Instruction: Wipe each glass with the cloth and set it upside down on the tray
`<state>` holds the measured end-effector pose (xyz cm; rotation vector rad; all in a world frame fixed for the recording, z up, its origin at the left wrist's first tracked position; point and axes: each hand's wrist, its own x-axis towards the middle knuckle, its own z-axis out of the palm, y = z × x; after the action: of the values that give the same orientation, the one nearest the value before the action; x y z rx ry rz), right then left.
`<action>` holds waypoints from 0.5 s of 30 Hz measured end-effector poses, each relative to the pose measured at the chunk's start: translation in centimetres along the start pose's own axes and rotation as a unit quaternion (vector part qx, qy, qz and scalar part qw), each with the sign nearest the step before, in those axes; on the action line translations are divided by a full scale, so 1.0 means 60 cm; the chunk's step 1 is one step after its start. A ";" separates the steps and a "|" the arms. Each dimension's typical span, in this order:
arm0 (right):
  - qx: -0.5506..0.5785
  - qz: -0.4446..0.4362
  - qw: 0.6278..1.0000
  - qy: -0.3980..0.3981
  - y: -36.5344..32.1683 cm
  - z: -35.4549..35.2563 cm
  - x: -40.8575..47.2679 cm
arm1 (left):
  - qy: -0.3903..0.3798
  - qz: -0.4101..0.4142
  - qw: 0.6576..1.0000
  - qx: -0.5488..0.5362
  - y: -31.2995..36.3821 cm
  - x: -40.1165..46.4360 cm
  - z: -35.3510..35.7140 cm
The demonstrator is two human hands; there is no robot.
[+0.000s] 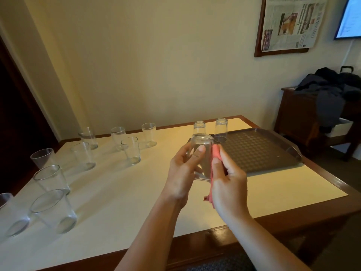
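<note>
- On the left half of the table (121,194) nine upright glasses (49,178) wait, some near the front edge, others far back by the wall; judging by their mouths facing up, none of these is wiped yet. They stand close together in places, so reaching for the next one calls for a clean lift that does not knock its neighbour.
- At centre, the left hand (182,173) grips the held glass (202,155) above the table, thumb curled across its side and fingers wrapped behind, base pointing up and away. It looks already inverted, which suits the coming placement. A firm grip low on the wall leaves the rest free for wiping.
- Just right of it, the right hand (227,180) pinches the pink cloth (215,153) between thumb and curled fingers and presses it against the glass's right side. A tail of cloth hangs below the hand. To do the step well I would turn the glass with the left hand while the cloth stays pressed, so the whole wall is covered; whether the inside is done I cannot tell.
- Farther right, the dark tray (259,151) holds two inverted glasses (221,130) at its far left corner. Setting this one just beside them, rim flat, keeps the row tidy and leaves room.
</note>
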<state>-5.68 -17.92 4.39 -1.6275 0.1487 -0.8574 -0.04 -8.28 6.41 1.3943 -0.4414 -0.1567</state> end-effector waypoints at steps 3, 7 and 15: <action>-0.011 -0.004 1.000 -0.012 0.005 0.005 -0.017 | 0.002 -0.029 0.999 0.023 -0.005 -0.003 -0.006; 0.013 0.028 0.999 0.007 -0.002 -0.006 0.024 | -0.067 -0.091 0.993 0.016 -0.003 -0.007 -0.019; -0.014 0.008 1.000 -0.021 -0.005 0.009 -0.003 | -0.002 -0.067 0.998 -0.005 0.003 -0.009 -0.008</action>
<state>-5.58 -17.29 4.59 -1.6663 0.1451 -0.8113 -0.36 -7.62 6.41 1.4153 -0.3506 -0.2711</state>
